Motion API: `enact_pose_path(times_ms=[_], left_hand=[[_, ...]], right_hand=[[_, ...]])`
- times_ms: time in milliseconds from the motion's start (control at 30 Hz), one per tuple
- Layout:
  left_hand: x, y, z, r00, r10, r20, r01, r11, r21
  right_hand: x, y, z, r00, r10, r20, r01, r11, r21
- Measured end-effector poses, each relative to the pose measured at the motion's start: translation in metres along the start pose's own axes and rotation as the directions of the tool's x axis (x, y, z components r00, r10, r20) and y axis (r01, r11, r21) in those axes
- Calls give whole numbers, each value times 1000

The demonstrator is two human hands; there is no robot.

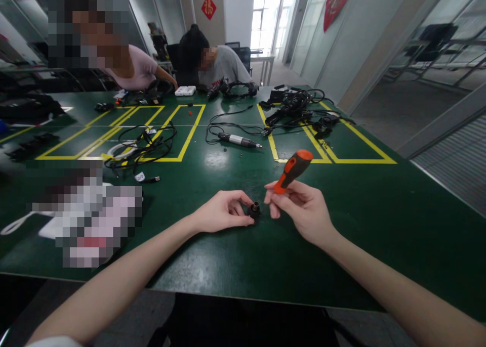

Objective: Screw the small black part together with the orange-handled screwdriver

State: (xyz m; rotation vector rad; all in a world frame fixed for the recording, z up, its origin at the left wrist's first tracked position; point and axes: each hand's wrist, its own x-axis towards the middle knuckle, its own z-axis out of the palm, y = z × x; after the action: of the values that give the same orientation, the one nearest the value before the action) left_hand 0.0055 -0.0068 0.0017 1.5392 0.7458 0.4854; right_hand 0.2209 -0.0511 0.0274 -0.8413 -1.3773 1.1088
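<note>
On the green table (212, 266), my left hand (224, 211) has its thumb and forefinger closed on a small dark round part (254, 210) with a short metal tube on top. Just to the right, my right hand (304, 208) pinches a screwdriver (294, 170) with an orange and dark handle, tilted with its butt end up and to the right. The screwdriver's shaft is hidden or too fine to make out. A gap separates my two hands.
Beyond my hands lies a grey and black pen-shaped electric screwdriver (239, 140) with its cord. Black cables (152, 144) are at left, and a larger cable heap (296, 109) at far right. Blurred-out items (98, 220) lie near left. Two people sit across the table.
</note>
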Motion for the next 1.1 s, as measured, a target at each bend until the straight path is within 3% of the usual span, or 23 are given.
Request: enact_pose_path(times_ms=[300, 500, 667, 867, 1100], left_hand=[[0, 1, -1, 1000, -3, -5, 3, 1000, 24], [0, 1, 0, 1000, -8, -8, 8, 1000, 17], [1, 0, 0, 1000, -7, -4, 7, 1000, 8], [0, 1, 0, 1000, -5, -3, 5, 1000, 5], [1, 0, 1, 1000, -15, -14, 15, 1000, -6]], right_hand=[[0, -3, -2, 999, -20, 41, 21, 999, -38], [-2, 0, -1, 995, -20, 100, 16, 999, 35], [-3, 3, -1, 998, -16, 57, 12, 998, 61], [-1, 3, -3, 1000, 16, 20, -16, 999, -37], [-2, 5, -4, 997, -15, 76, 13, 1000, 25]])
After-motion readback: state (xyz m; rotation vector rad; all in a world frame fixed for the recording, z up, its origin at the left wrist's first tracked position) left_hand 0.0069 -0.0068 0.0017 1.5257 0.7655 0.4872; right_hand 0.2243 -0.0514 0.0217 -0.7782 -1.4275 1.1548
